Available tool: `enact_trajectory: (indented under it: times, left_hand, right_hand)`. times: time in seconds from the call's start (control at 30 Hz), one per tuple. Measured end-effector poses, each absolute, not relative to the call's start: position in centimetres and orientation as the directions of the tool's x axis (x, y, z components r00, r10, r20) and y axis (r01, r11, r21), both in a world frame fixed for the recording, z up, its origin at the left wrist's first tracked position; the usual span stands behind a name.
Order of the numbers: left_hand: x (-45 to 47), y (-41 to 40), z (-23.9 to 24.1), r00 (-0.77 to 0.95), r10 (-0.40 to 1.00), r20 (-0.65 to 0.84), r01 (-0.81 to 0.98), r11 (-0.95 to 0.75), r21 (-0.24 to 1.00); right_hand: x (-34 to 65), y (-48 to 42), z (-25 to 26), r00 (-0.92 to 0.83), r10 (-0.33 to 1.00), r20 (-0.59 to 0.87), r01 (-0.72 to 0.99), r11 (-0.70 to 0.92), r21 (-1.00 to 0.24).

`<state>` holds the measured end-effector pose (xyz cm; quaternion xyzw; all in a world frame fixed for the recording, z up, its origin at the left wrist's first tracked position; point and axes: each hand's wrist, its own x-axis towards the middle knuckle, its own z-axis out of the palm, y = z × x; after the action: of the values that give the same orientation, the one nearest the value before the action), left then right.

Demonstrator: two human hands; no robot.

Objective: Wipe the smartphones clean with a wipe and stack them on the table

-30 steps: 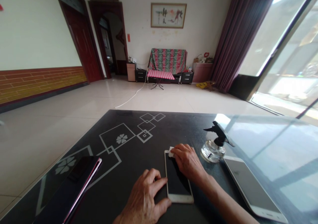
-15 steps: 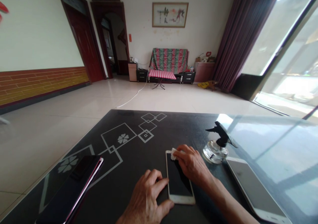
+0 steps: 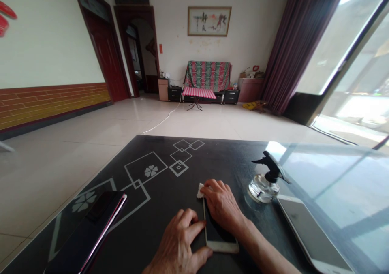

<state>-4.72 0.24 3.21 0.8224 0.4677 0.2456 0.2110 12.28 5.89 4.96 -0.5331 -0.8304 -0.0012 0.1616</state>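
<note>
A white-framed smartphone (image 3: 220,229) with a dark screen lies flat on the black tabletop. My left hand (image 3: 182,239) rests at its left side, index fingertip on the long edge and thumb at the near corner, holding it in place. My right hand (image 3: 221,205) reaches over the far part of the screen, its fingers closed on a small crumpled white tissue (image 3: 199,191) at the phone's far left corner. The palm and wrist hide much of the screen. To the right of that hand stands a clear spray bottle (image 3: 263,188) with a black trigger head.
A larger white phone (image 3: 313,231) lies at the right, close to the bottle. On the left is a dark phone (image 3: 88,233) with a pinkish edge. The glossy table (image 3: 225,156) reflects a bright window. Beyond it, a small checked table (image 3: 199,92) stands on the tiled floor.
My right hand has slid left across the phone's far end, taking the tissue from the screen to the corner. My left hand has stayed at the phone's edge.
</note>
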Motion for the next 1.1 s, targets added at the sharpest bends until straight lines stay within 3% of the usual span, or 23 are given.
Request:
enact_trajectory:
  times: [0.23,0.43,0.87,1.1]
  left_hand:
    - [-4.7,0.5,3.1,0.449,0.869,0.208,0.660,-0.479,0.579]
    - [-4.8,0.4,3.0,0.442,0.869,0.222,0.657,-0.482,0.579]
    - [-4.7,0.5,2.8,0.448,0.863,0.232,0.662,-0.495,0.563]
    - [-4.7,0.6,2.9,0.445,0.868,0.218,0.671,-0.485,0.561]
  right_hand:
    - [13.3,5.1,4.7,-0.390,0.875,0.285,0.846,0.463,-0.264]
    - [13.8,6.5,3.9,-0.303,0.892,0.337,0.896,0.386,-0.217]
    - [12.9,4.4,4.4,-0.441,0.837,0.323,0.789,0.533,-0.306]
    - [12.8,5.9,4.1,-0.376,0.855,0.357,0.844,0.475,-0.250]
